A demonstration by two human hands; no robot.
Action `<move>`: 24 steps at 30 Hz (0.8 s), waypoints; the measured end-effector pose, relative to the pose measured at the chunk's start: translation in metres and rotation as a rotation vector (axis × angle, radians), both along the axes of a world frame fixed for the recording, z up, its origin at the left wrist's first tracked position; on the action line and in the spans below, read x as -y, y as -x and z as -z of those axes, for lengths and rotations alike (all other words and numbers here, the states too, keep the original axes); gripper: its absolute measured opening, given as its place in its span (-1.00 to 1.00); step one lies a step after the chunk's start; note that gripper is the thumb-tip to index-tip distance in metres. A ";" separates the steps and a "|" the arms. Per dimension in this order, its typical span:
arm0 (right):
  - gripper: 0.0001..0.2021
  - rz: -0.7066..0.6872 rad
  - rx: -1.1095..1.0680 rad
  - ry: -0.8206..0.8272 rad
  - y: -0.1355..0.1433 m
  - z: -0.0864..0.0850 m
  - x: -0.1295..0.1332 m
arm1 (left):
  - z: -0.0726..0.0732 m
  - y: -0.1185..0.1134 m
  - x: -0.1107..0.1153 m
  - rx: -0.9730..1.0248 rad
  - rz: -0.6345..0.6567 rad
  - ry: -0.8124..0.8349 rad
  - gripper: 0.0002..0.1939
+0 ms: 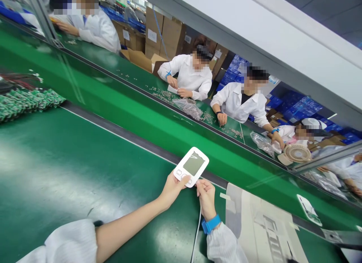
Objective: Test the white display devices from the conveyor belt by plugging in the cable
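My left hand [172,190] grips a white handheld device with a grey LCD screen [194,163] by its lower left edge. The thumb lies over the front, at the row of buttons below the screen, which looks blank. My right hand [206,198] is closed, its fingertips pinching the end of a thin white cable [196,233] right beside the device's lower right edge. Whether the plug sits in the device is hidden by the fingers. From the fingers, the cable hangs down over the green worktop [113,172]. A blue wrist strap [211,224] circles my right wrist.
A green conveyor belt [113,116] runs beyond the worktop, with an opened white casing [309,209] at its right. Green circuit boards [31,102] are piled far left. A taped sheet [263,225] lies right of my hands. Co-workers sit opposite among small parts and bags [188,108].
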State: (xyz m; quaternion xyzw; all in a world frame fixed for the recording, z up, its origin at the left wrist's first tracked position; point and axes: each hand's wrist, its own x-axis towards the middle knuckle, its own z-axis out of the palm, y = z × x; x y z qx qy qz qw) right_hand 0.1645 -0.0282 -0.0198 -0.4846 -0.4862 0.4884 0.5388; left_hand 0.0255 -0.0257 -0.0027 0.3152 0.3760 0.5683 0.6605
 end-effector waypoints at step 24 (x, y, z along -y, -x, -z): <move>-0.83 -0.396 -0.373 0.252 -0.018 -0.016 -0.003 | -0.010 0.009 0.024 -0.365 0.197 -0.116 -0.75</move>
